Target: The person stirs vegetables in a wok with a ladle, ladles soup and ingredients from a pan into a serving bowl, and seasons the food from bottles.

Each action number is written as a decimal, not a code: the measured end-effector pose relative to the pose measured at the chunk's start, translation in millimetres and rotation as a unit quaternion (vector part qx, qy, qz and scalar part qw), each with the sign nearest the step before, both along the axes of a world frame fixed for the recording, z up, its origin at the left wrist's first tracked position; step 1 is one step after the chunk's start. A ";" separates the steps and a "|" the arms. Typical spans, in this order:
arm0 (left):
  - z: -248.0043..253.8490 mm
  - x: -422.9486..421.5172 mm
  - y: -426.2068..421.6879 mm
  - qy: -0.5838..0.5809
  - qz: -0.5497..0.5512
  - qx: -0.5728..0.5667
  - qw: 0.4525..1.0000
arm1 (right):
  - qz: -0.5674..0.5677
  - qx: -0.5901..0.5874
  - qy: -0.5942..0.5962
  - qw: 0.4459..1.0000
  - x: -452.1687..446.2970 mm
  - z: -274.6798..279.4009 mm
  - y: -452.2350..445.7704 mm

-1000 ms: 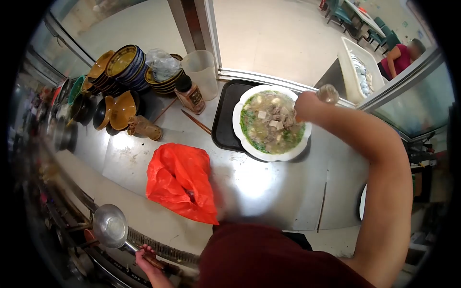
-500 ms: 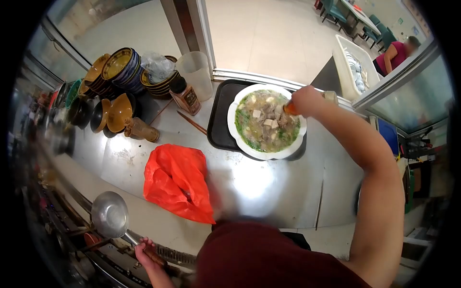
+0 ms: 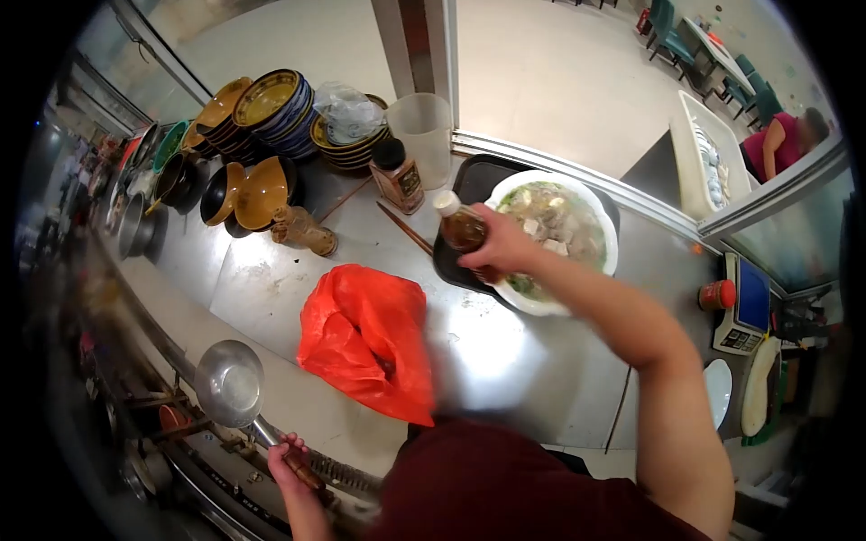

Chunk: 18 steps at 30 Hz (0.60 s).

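Observation:
My left hand (image 3: pixel 287 455) is wrapped round the wooden handle of a metal ladle (image 3: pixel 230 383) at the lower left. In my right hand (image 3: pixel 499 242) is a bottle of brown liquid (image 3: pixel 463 229) with a white cap, upright over the left rim of a scalloped white bowl (image 3: pixel 610 236). Soup with greens and pale cubes fills the bowl, partly hidden by my hand and forearm. Under the bowl lies a black tray (image 3: pixel 478 173). A crumpled red plastic bag (image 3: pixel 365 338) rests on the metal counter nearer to me.
Stacked bowls (image 3: pixel 271 99), a spice jar (image 3: pixel 397 177), a clear plastic pitcher (image 3: pixel 422 135), chopsticks (image 3: pixel 403 227) and a small bottle (image 3: pixel 305 231) stand or lie left of the tray. At right are a scale (image 3: pixel 744 302) and a red-lidded jar (image 3: pixel 717 295). Beyond the window, a person (image 3: pixel 780 144) bends near a white tub (image 3: pixel 699 162).
My right hand has moved left across the bowl, and the bottle has gone from tipped over the soup to upright. The view has shifted. My left hand still holds the ladle.

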State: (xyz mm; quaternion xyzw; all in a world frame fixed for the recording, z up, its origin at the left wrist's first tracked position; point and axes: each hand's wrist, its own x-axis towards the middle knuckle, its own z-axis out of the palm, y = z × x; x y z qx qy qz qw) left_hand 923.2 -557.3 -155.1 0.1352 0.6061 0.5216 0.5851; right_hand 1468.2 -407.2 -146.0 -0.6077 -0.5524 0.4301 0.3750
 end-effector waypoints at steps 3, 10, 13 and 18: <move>13.1 6.3 -1.5 0.005 0.014 0.012 1.000 | -0.079 0.072 0.007 0.994 -62.3 -43.7 57.3; 52.4 29.5 0.3 0.020 -0.022 0.062 0.998 | -0.161 0.085 0.003 0.983 -139.0 -86.9 123.6; 71.9 58.9 12.9 0.009 -0.057 0.100 0.993 | -0.121 0.138 -0.083 0.979 -134.4 -90.1 108.7; 95.0 137.7 34.8 0.078 -0.157 0.193 0.965 | -0.089 -0.029 0.040 0.995 -115.9 -29.5 -7.6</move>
